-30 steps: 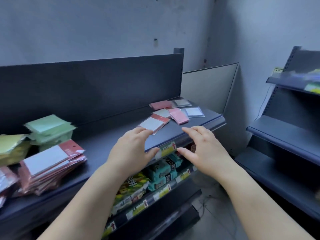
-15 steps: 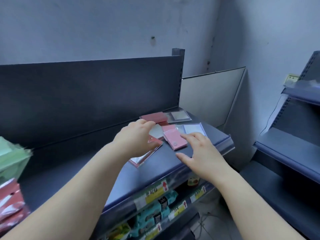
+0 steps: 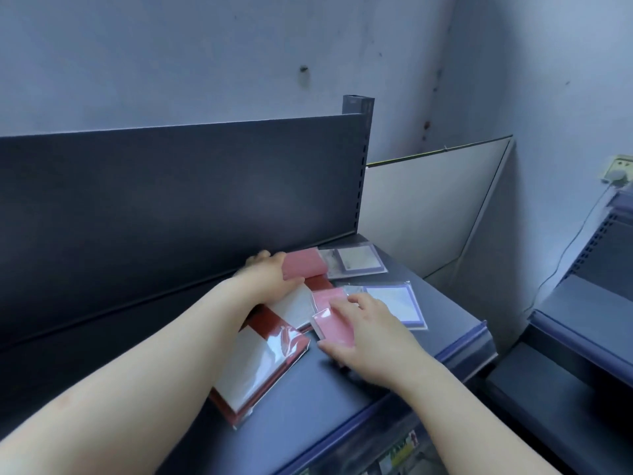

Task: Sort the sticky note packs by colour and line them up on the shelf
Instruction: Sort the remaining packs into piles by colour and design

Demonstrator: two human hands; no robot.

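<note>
Loose sticky note packs lie at the right end of the dark shelf [image 3: 342,399]. My left hand [image 3: 270,272] grips a pink pack [image 3: 305,264] near the back panel, thumb under its front edge. My right hand [image 3: 370,334] holds another pink pack [image 3: 334,325], fingers over its top and thumb at its near edge. A red pack with a white centre [image 3: 260,365] lies below my left forearm, a second one [image 3: 298,303] partly hidden behind it. Two purple-bordered packs lie to the right, one at the back [image 3: 356,262] and one nearer [image 3: 397,301].
A dark back panel [image 3: 171,207] rises behind the shelf, ending at a post [image 3: 358,104]. A white board [image 3: 421,207] leans at the right. Another dark shelf unit [image 3: 589,313] stands at far right. Price labels and goods show below the shelf's front lip [image 3: 404,450].
The view has moved closer to the shelf's right end. My left hand reached back and took hold of the far pink pack. My right hand closed onto the nearer pink pack.
</note>
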